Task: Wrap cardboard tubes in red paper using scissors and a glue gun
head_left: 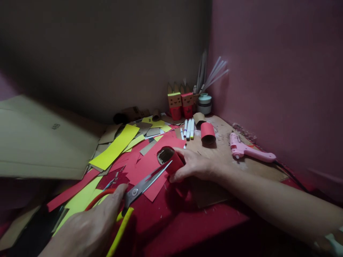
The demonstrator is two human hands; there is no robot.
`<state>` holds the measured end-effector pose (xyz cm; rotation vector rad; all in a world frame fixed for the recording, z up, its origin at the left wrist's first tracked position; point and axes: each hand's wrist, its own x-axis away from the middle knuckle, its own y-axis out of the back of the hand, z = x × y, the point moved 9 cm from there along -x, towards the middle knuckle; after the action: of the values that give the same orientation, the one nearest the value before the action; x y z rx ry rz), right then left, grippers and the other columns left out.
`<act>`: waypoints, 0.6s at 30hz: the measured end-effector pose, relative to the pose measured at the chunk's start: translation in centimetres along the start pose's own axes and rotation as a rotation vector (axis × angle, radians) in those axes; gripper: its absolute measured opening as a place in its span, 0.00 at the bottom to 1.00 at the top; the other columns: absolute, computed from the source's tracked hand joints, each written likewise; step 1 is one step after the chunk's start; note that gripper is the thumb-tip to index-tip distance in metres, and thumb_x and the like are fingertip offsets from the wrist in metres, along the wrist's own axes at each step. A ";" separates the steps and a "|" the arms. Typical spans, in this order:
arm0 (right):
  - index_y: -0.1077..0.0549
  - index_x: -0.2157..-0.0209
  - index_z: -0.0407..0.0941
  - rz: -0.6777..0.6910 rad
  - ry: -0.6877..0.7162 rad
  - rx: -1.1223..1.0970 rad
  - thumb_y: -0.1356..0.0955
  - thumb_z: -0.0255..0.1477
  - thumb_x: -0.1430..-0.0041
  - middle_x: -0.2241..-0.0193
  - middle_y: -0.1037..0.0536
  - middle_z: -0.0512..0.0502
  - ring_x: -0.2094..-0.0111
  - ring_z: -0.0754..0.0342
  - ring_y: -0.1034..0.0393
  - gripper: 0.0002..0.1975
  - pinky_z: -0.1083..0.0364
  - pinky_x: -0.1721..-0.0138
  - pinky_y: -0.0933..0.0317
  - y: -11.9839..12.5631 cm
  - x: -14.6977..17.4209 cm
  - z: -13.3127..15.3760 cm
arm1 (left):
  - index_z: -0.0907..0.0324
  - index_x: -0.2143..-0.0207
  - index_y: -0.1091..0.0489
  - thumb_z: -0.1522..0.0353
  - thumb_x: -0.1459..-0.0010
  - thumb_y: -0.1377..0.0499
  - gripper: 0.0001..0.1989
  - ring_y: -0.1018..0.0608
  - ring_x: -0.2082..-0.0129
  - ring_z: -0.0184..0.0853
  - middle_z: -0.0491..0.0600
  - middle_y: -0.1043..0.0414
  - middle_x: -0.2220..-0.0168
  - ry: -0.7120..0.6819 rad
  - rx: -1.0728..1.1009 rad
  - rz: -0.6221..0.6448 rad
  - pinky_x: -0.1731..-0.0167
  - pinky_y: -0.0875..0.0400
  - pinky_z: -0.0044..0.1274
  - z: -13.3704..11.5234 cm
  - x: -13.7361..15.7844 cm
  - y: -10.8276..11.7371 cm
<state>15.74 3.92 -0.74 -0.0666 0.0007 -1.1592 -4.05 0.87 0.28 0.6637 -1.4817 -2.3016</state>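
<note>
In the head view my left hand (93, 223) grips a pair of scissors (135, 192) with orange and yellow handles. The blades are parted a little, and their tips point at the tube in my other hand. My right hand (194, 164) holds a short cardboard tube wrapped in red paper (177, 166). Its open end faces left toward the blades. From this angle the blade tips overlap the tube; whether they touch it I cannot tell. Beneath both hands lie sheets of red paper (155, 185).
Yellow paper strips (116, 146) and scraps spread on the left beside a large cardboard box (40, 139). Markers (189, 128), another red tube (208, 134) and a pink glue gun (249, 150) lie right. Decorated tube figures (175, 107) and a lidded jar (204, 103) stand at the back.
</note>
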 end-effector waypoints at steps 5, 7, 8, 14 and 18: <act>0.34 0.64 0.45 0.023 -0.008 0.040 0.24 0.26 0.63 0.73 0.28 0.52 0.71 0.55 0.31 0.23 0.57 0.70 0.36 -0.2 -0.4 -0.7 | 0.69 0.35 0.68 0.69 0.39 0.58 0.33 0.20 0.72 0.46 0.64 0.24 0.63 0.007 -0.036 -0.078 0.80 0.27 0.31 -0.3 0.2 0.3; 0.33 0.65 0.45 -0.030 0.066 0.104 0.23 0.26 0.65 0.72 0.29 0.53 0.70 0.56 0.32 0.23 0.58 0.70 0.37 0.0 -0.6 -0.6 | 0.69 0.35 0.68 0.68 0.39 0.58 0.33 0.20 0.68 0.46 0.66 0.25 0.60 -0.003 -0.047 -0.076 0.77 0.25 0.31 -0.9 -0.2 0.4; 0.33 0.66 0.45 -0.046 0.094 0.123 0.23 0.26 0.66 0.72 0.30 0.53 0.71 0.57 0.33 0.23 0.58 0.70 0.37 0.1 -0.7 -0.6 | 0.69 0.35 0.69 0.69 0.38 0.58 0.33 0.20 0.67 0.46 0.66 0.25 0.59 -0.007 -0.056 -0.074 0.76 0.25 0.31 -1.1 -0.4 0.5; 0.34 0.66 0.45 -0.095 0.073 0.154 0.24 0.27 0.65 0.73 0.29 0.53 0.74 0.57 0.33 0.22 0.58 0.73 0.36 0.0 -0.7 -1.0 | 0.72 0.35 0.71 0.73 0.39 0.60 0.33 0.20 0.70 0.45 0.69 0.25 0.61 -0.024 -0.106 -0.118 0.78 0.25 0.32 -1.7 -1.0 1.4; 0.34 0.65 0.45 -0.093 0.045 0.133 0.24 0.28 0.64 0.74 0.28 0.52 0.77 0.57 0.32 0.23 0.58 0.76 0.36 -0.1 -0.6 -1.0 | 0.71 0.35 0.73 0.74 0.40 0.60 0.33 0.21 0.73 0.43 0.66 0.25 0.64 -0.015 -0.098 -0.101 0.81 0.27 0.30 -1.0 -0.6 0.9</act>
<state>15.42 4.38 -1.77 0.0783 -0.0397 -1.2510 -2.99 0.07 0.94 0.7096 -1.3603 -2.4425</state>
